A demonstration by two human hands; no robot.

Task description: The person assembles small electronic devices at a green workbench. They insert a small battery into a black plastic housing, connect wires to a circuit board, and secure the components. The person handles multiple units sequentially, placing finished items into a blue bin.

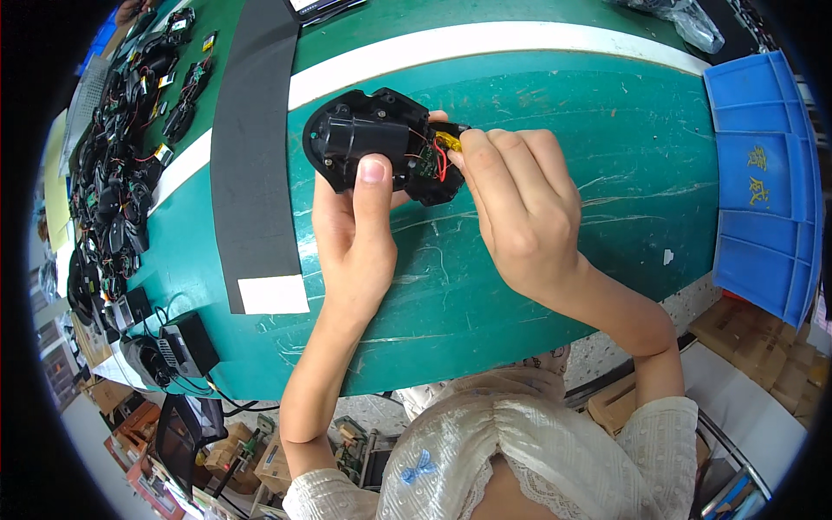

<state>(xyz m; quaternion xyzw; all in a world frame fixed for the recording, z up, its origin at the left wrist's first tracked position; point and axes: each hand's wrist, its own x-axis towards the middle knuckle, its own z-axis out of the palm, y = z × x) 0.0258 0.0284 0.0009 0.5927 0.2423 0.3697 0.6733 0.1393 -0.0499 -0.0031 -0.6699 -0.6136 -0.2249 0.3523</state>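
Observation:
My left hand (357, 221) grips a black plastic device housing (368, 134) above the green table, thumb on its near face and fingers behind it. The housing's right end is open, showing a small green circuit board (425, 163), thin red wires (441, 162) and a yellow-wrapped part (447, 140). At that end my right hand (524, 195) is closed in a pinch, fingertips against the yellow-wrapped part. A small dark tip shows by the fingertips, but what they hold is mostly hidden.
A black mat strip (256, 156) with a white label crosses the green table (555, 95). Piled at the left are several black wired devices (113, 191). A black power box (188, 344) with cables sits at the near left edge. A blue bin (763, 182) stands at the right.

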